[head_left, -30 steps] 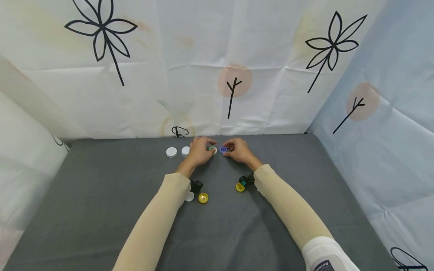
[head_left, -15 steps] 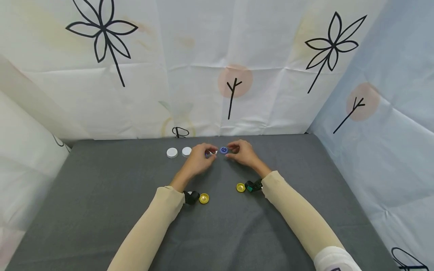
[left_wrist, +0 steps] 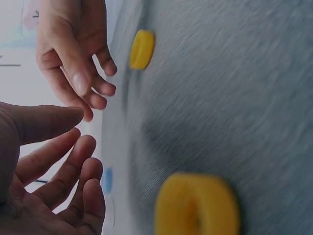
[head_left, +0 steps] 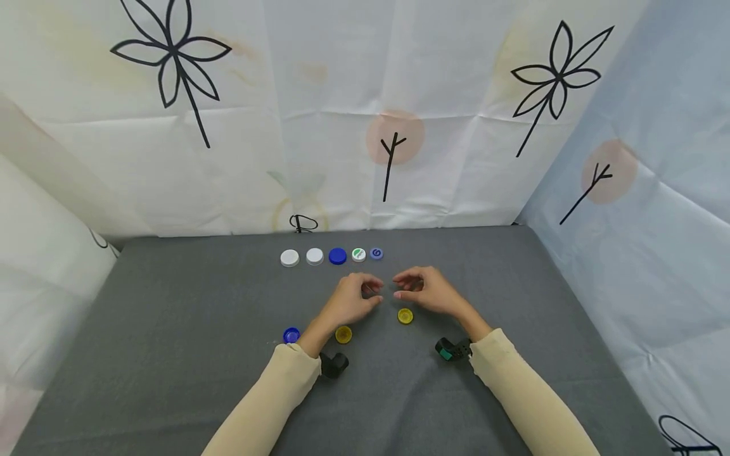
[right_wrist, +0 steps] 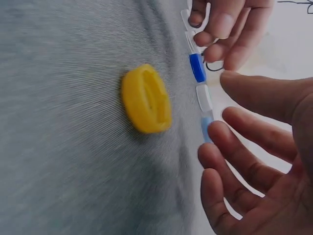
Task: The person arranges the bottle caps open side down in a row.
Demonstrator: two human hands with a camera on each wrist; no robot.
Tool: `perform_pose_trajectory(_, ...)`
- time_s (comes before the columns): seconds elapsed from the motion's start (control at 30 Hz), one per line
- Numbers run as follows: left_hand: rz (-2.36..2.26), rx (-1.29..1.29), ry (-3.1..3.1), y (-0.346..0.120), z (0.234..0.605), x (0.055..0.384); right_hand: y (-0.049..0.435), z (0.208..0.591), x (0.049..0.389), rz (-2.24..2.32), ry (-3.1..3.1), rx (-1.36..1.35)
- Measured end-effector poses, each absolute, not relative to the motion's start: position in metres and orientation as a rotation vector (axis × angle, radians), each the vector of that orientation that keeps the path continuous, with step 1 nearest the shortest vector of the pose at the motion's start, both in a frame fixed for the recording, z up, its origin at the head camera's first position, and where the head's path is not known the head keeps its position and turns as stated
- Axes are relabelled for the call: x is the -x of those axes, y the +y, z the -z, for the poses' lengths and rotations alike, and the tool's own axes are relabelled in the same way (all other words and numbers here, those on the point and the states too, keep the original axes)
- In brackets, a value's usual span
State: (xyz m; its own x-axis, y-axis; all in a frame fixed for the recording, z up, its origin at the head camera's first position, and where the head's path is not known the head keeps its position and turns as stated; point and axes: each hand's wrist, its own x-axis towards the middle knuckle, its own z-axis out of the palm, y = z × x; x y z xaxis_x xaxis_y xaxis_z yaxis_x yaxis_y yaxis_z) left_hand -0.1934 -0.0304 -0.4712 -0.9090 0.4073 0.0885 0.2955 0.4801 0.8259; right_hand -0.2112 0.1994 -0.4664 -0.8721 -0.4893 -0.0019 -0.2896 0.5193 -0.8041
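Both hands hover over the grey table, with nothing in either. My left hand (head_left: 350, 301) has its fingers loosely bent, thumb apart from them. Facing it across a small gap is my right hand (head_left: 430, 291), similarly relaxed. Under the right hand lies a yellow bottle cap (head_left: 405, 316); another yellow cap (head_left: 343, 334) sits near the left wrist. A blue cap (head_left: 291, 335) lies left of that wrist. Beyond the hands runs a row: two white caps (head_left: 289, 258), a dark blue cap (head_left: 338, 256), a white cap with a green mark (head_left: 358, 254) and a light blue-violet cap (head_left: 376, 253).
A grey cloth (head_left: 171, 354) covers the table. White printed curtains (head_left: 456, 158) stand along its back and sides. Each wrist carries a small black camera (head_left: 335, 365).
Both hands have drawn back from the far row toward the person. The green-marked cap and the blue-violet cap stay in the row, and the dark blue cap has come into full view.
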Motion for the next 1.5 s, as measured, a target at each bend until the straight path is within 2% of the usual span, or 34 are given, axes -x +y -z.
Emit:
perform_pose_trajectory(0.4, -1.372, -0.65, 2.536, -0.007, 0.489, 0.177, 0.226, 0.475, 0.18, 1.115, 2.572, 0.668)
perform_pose_trajectory(0.97, -1.214, -0.648, 2.618, 0.006, 0.49, 0.174, 0.223, 0.486, 0.168, 1.109, 2.678, 0.739)
perform_pose_trajectory(1.23, -1.432, -0.666, 2.515, -0.002, 0.491, 0.175, 0.219, 0.484, 0.168, 1.228, 2.662, 0.768)
perform_pose_trajectory(1.5, -1.667, -0.644, 2.381, -0.024, 0.477, 0.171, 0.204, 0.473, 0.168, 1.33, 2.689, 0.874)
